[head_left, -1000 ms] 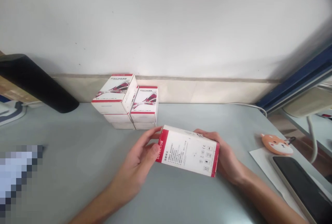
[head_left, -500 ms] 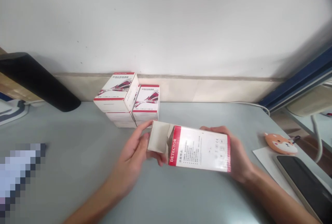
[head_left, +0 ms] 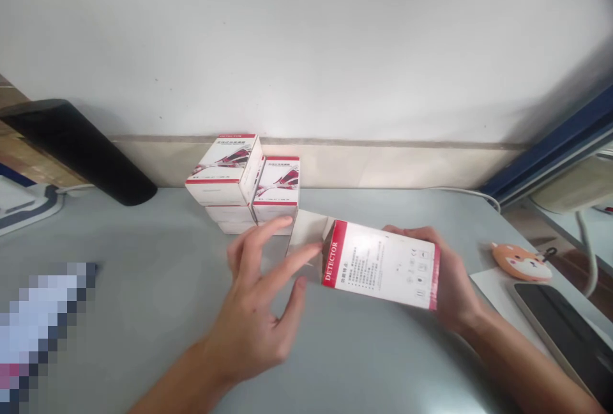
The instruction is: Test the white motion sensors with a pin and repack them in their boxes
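Note:
A white and red cardboard box (head_left: 383, 266) marked DETECTOR is held above the desk, its left end open with the flap (head_left: 309, 225) sticking out to the left. My right hand (head_left: 450, 280) grips the box by its right end, the fingers behind it. At the open end, my left hand (head_left: 268, 299) has its fingers spread, the index fingertip by the mouth of the box. I cannot tell whether that fingertip touches the side flap. What lies inside the box is hidden.
Several similar boxes (head_left: 225, 165) are stacked against the wall. A black cylindrical object (head_left: 90, 152) leans at the left, above a pixelated item (head_left: 43, 324). To the right lie an orange animal-faced pouch (head_left: 522, 262), white paper (head_left: 488, 286) and a dark phone (head_left: 560, 324).
My left hand has let go of the box's end flap and spread its fingers, with the index finger now near the opening. The right hand keeps its hold; the view has shifted slightly.

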The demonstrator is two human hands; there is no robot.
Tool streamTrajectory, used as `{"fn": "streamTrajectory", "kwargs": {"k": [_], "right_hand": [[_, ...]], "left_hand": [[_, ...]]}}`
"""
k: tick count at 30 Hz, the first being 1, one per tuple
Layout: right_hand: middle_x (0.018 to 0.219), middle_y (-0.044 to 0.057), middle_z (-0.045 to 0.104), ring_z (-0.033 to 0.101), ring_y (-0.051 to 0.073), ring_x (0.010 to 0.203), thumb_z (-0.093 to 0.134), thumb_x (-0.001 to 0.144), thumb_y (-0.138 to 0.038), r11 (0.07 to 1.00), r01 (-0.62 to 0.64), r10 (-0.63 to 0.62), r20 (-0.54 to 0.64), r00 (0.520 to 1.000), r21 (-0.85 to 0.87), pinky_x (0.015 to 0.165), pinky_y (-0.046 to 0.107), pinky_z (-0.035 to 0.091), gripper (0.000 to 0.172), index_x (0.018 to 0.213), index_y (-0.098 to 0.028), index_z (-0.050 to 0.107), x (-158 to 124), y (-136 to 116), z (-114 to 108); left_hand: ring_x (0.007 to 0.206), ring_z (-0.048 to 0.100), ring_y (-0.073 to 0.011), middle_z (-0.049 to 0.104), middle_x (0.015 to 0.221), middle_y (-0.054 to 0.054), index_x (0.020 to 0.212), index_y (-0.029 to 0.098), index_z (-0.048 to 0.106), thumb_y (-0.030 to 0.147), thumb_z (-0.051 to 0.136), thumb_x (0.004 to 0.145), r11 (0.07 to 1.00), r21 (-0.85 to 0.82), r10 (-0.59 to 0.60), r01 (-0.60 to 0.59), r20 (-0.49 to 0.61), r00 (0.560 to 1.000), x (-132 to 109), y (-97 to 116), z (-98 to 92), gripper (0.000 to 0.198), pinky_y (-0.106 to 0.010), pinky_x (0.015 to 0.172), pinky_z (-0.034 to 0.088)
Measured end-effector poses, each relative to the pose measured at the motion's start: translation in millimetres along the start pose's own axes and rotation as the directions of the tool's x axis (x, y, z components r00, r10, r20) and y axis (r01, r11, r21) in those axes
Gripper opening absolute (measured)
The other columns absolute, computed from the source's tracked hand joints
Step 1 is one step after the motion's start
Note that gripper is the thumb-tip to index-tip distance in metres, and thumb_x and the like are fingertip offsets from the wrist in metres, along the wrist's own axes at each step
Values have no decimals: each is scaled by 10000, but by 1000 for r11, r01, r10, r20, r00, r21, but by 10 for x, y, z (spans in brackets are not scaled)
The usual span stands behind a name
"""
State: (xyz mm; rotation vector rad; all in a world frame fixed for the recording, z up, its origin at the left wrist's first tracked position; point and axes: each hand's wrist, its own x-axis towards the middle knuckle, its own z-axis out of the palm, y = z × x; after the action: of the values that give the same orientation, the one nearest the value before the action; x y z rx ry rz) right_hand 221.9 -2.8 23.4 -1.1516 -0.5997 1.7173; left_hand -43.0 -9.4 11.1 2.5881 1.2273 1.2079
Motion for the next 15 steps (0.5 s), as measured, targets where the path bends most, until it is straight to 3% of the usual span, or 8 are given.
{"fn": "streamTrajectory", "kwargs": {"k": [4,8,12,15], "right_hand": [[661,-16,442,417,133,591,683,761,-544,999,-8,10,34,999,-46,545,250,360,382,698,-207,514,-2,30,-4],[667,-27,407,379,127,589,623,842,-540,999,-1,3,57,998,-47,552,255,335,390,698,-211,470,22,84,-45],[697,-21,435,403,133,614,572,892,-531,997,7,3,130,991,-72,580,267,332,371,729,-208,489,74,165,-93],[712,-21,445,403,130,624,559,913,-547,995,35,-22,145,989,-91,591,270,314,385,749,-204,498,94,205,-116]], "left_hand": [[1326,451,-329,507,1484,-124,1201,242,601,18,567,882,996,-62,59,-58,17,998,9,7,-75,391,-528,1103,362],[1111,586,-275,690,1103,-56,1011,248,563,37,526,874,973,-217,99,-77,92,991,33,-34,-154,254,-474,1014,348],[790,607,-199,695,865,4,1083,272,641,118,439,986,932,-331,-49,145,282,958,60,-54,-145,272,-437,923,365],[789,598,-203,688,846,-11,1241,320,703,217,422,1046,861,-391,-181,325,361,915,45,-62,-78,358,-400,862,452]]}}
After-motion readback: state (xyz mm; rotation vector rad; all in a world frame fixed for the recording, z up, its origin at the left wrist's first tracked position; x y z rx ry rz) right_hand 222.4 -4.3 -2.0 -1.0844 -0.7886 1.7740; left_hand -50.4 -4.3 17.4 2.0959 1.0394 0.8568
